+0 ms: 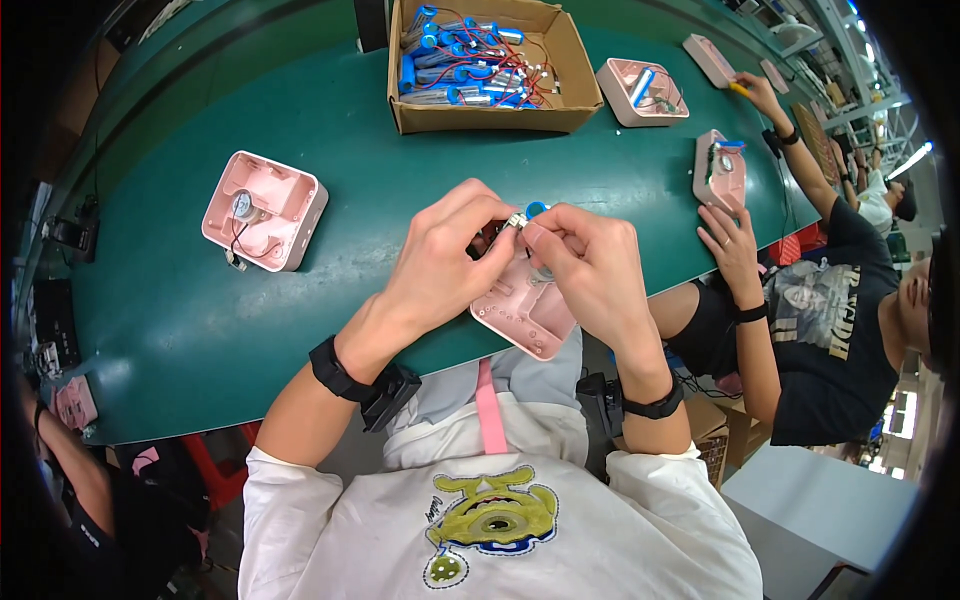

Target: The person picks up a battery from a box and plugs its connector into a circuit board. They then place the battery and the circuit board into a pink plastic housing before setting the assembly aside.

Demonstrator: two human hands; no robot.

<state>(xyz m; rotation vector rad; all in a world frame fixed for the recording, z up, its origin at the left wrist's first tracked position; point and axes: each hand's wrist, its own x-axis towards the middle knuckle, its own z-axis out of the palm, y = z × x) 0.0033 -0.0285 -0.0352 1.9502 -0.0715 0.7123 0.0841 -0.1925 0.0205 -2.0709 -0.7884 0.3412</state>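
Observation:
Over a pink plastic housing [525, 315] at the table's front edge, my two hands meet fingertip to fingertip. My left hand [440, 250] pinches a small white wire connector [517, 221], and my right hand [600, 265] is closed on the same connector from the other side. Whether it is one plug or two halves joined cannot be made out. Just behind the fingertips shows the end of a blue battery [537, 209]. A round metallic part in the housing is mostly covered by my right hand.
Another pink housing [265, 210] with a round part and loose wire lies to the left. A cardboard box [500, 118] of blue wired batteries stands behind. Further housings [643, 92] sit to the right, where a co-worker's hand [732, 245] touches one [722, 185].

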